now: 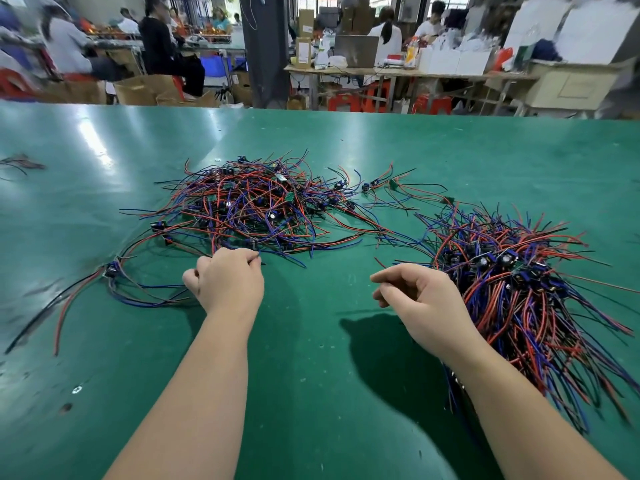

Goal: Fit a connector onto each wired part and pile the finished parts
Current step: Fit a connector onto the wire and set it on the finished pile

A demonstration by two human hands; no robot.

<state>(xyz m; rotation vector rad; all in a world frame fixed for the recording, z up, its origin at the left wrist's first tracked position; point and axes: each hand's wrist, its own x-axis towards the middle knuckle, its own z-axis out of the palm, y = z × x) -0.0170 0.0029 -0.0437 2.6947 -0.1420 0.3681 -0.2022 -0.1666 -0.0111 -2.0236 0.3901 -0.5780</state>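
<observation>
Wired parts lie tangled in a middle pile [249, 206] on the green table [311, 358]. At that pile's near edge the left hand [227, 280], fingers curled, pinches a blue wire [284, 257] trailing out of it. Right of the pile and nearer, the right hand [420, 301] hovers, fingers loosely curled with nothing visible in them, just beside a second pile [512, 282].

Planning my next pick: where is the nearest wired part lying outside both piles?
Head view, left side: that wired part lies on the green table, just left of the left hand.
</observation>
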